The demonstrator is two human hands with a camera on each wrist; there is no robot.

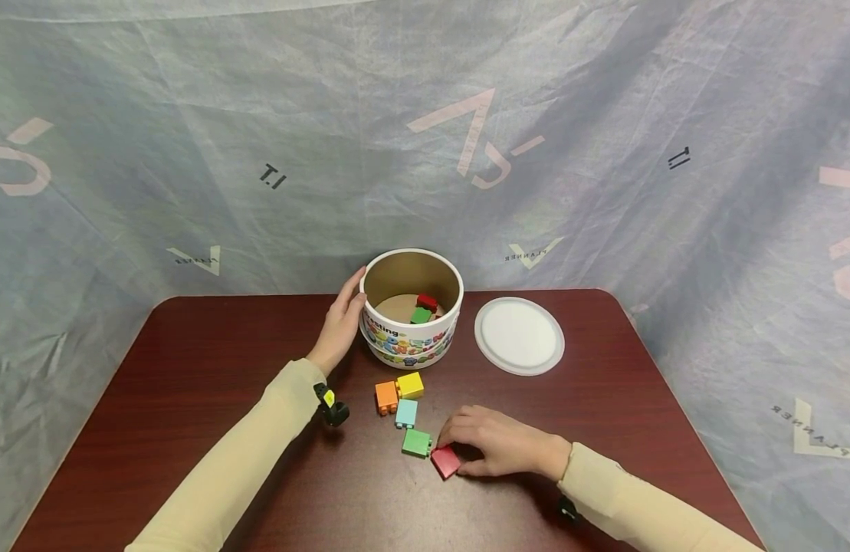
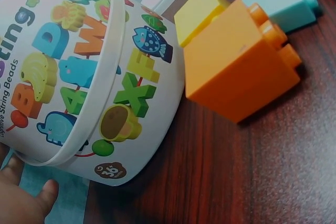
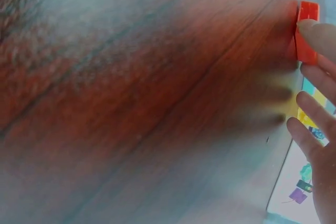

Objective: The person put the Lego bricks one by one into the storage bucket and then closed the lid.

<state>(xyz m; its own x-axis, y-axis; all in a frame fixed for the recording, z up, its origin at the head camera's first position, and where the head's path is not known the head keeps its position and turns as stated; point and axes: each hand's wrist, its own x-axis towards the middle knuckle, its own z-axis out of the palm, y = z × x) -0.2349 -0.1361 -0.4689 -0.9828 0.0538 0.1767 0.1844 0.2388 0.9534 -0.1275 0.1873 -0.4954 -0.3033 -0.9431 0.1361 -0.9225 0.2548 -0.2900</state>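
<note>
My left hand [image 1: 339,328] rests against the left side of a round white bucket [image 1: 412,342] printed with colourful letters and animals. Its fingers reach up to the rim. In the head view, a red and a green block [image 1: 421,315] lie inside the bucket. My right hand [image 1: 497,441] pinches a red toy block [image 1: 446,461] on the table between thumb and fingers; the right wrist view shows the same red block [image 3: 308,32]. Left of it lie a green block [image 1: 417,442], a light blue block [image 1: 407,414], an orange block [image 1: 386,397] and a yellow block [image 1: 410,385].
A round white lid [image 1: 520,336] lies on the dark red wooden table [image 1: 211,383], right of the bucket. Grey printed sheeting [image 1: 314,215] hangs behind the table and along both sides. In the left wrist view, a white handle [image 2: 113,87] hangs across the bucket's side.
</note>
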